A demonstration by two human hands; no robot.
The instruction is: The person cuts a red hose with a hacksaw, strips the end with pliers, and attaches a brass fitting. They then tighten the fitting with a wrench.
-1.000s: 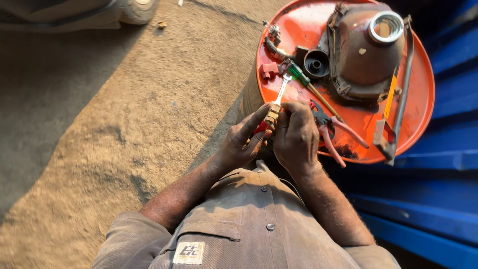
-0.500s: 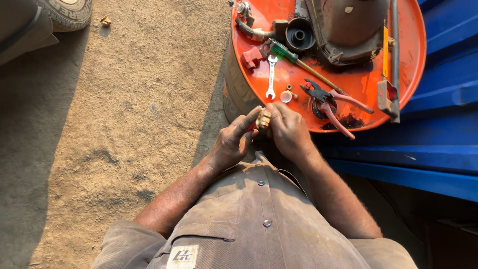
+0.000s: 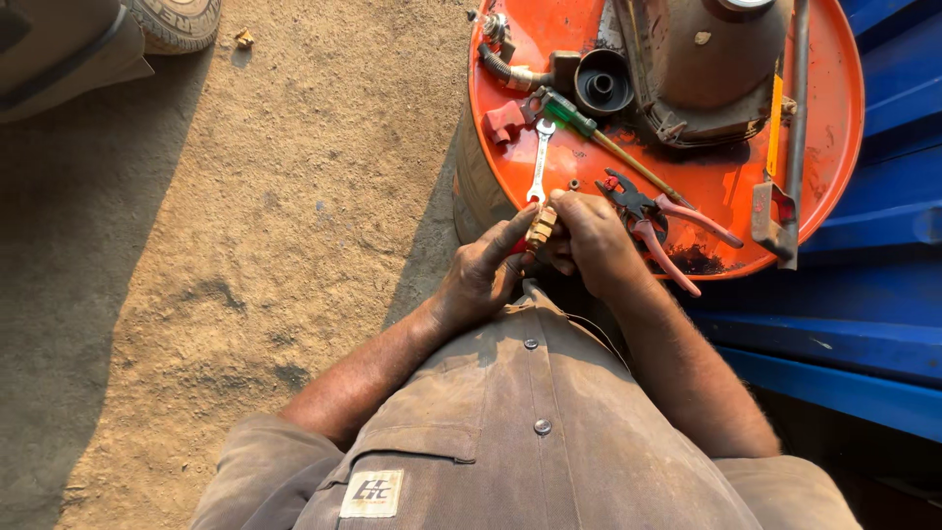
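Brass fitting (image 3: 541,227): small ribbed metal piece held between both hands, just in front of the near rim of the orange drum (image 3: 834,128) that serves as a worktop.
Left hand (image 3: 483,277): fingers curled, thumb and forefinger pinching the fitting's lower end; something red shows beneath it, unclear what.
Right hand (image 3: 592,239): closed round the fitting's upper side.
Handling: likely light, hard and stiff, possibly greasy; the ridges look the best place to pinch.
Nearby: spanner (image 3: 539,160) and red-handled pliers (image 3: 653,221) lie on the drum top, just beyond the hands.
Hidden: most of the fitting is behind fingers; its ends and any thread cannot be made out. The grey housing (image 3: 706,69) is cut off at the top edge.
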